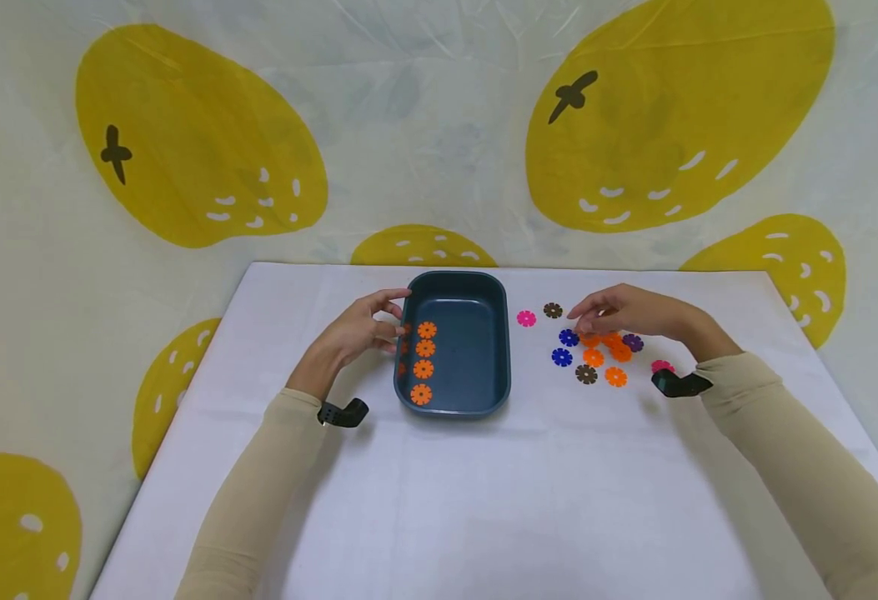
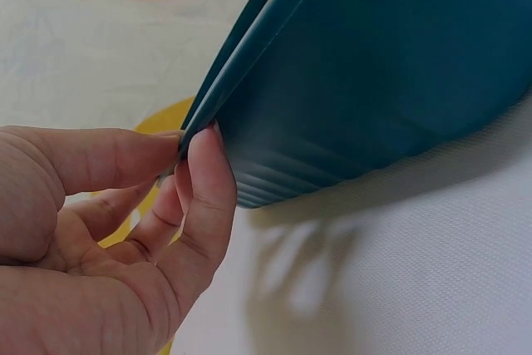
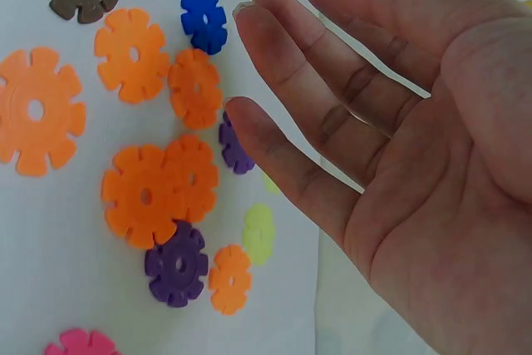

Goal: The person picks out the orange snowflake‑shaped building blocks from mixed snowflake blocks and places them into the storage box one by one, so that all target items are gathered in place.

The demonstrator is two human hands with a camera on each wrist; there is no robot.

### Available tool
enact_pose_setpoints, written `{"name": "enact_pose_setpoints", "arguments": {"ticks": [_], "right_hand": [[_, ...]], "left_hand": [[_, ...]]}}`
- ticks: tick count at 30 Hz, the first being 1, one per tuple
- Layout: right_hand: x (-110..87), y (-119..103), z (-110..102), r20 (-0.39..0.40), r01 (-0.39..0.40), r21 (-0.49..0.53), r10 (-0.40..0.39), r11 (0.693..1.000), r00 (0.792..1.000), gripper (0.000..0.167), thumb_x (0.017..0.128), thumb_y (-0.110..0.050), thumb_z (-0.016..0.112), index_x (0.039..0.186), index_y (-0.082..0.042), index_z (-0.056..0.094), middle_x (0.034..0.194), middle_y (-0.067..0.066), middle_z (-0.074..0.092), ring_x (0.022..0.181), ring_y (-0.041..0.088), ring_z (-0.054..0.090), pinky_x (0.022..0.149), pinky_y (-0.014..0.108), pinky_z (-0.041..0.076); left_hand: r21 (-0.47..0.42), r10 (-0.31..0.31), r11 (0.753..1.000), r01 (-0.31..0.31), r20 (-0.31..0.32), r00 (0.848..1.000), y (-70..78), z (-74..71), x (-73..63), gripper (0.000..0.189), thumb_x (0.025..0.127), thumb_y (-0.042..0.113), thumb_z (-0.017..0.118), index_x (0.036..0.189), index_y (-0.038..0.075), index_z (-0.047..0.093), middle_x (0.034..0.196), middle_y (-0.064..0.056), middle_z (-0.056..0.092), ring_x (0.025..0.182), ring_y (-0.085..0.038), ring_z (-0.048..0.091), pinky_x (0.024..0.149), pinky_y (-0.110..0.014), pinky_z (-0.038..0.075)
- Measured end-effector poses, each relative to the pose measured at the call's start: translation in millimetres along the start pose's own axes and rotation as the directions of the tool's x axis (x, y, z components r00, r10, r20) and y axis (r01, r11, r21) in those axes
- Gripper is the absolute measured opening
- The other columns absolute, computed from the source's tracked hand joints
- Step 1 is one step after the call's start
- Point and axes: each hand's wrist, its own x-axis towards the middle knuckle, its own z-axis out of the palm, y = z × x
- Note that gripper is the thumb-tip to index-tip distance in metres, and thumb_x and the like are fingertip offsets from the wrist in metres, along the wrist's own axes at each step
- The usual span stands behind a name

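Four orange discs (image 1: 423, 369) line the left inside of the tray (image 1: 472, 354), six more on the cloth to its right! Around those: two blue discs (image 1: 562, 357), two brown discs (image 1: 586, 374), two pink discs (image 1: 526, 318), two purple discs (image 3: 176, 276). Left hand (image 1: 359, 329) pinches the tray's left rim; right hand (image 1: 629, 310), fingers extended, nothing held, hovers by the cluster. Tray's near the table's (image 1: 439, 508) far edge, broad white room in front.

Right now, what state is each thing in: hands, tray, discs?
Left hand: pinching the tray rim.
Right hand: over the loose discs, no disc visible in its grasp.
Tray: upright on the table.
Tray discs: four, orange, in a row.
Loose discs: spread on the table, some orange ones overlapping.
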Motion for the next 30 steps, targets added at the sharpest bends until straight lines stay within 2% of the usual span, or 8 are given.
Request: {"name": "enact_pose_setpoints", "arguments": {"ticks": [9,14,22,30], "right_hand": [[-7.4,11,0,-0.048,-0.029,-0.064,0.026,0.997,0.998,0.045,0.098,-0.03,0.067,0.137,-0.008,0.061,0.122,0.01,0.07,0.114,0.029,0.064,0.098,0.046,0.054],[-9.1,17,0,-0.072,-0.028,-0.088,0.022,0.996,0.997,0.041,0.098,-0.025,0.068,0.134,-0.006,0.064,0.118,0.012,0.07,0.108,0.03,0.064,0.09,0.039,0.056],[-8.5,24,1,-0.088,-0.025,-0.106,0.016,0.994,0.996,0.038,0.097,-0.015,0.068,0.132,-0.001,0.064,0.118,0.014,0.07,0.105,0.029,0.065,0.086,0.038,0.058],[-3.1,24,5,-0.128,-0.028,-0.188,0.003,0.982,0.992,0.033,0.096,-0.012,0.069,0.127,0.0,0.067,0.11,0.012,0.07,0.097,0.026,0.065,0.082,0.033,0.059]], "left_hand": [[-0.002,-0.001,1.0,0.001,0.003,1.0,1.0,0.2,-0.4,0.071,0.09,-0.009,0.06,0.151,0.025,0.047,0.123,-0.013,0.046,0.098,-0.029,0.061,0.073,-0.034,0.061],[-0.003,0.002,1.0,-0.002,0.007,1.0,0.7,0.1,-0.5,0.071,0.09,-0.009,0.06,0.151,0.024,0.047,0.122,-0.013,0.046,0.097,-0.029,0.06,0.073,-0.034,0.06],[0.004,0.003,1.0,-0.003,0.006,1.0,0.8,0.2,-1.0,0.07,0.09,-0.009,0.06,0.151,0.024,0.047,0.122,-0.013,0.046,0.099,-0.03,0.061,0.073,-0.034,0.06],[0.003,-0.003,1.0,0.003,0.005,1.0,2.6,0.7,-1.1,0.071,0.09,-0.01,0.061,0.151,0.024,0.047,0.122,-0.013,0.046,0.099,-0.03,0.06,0.073,-0.034,0.061]]}}
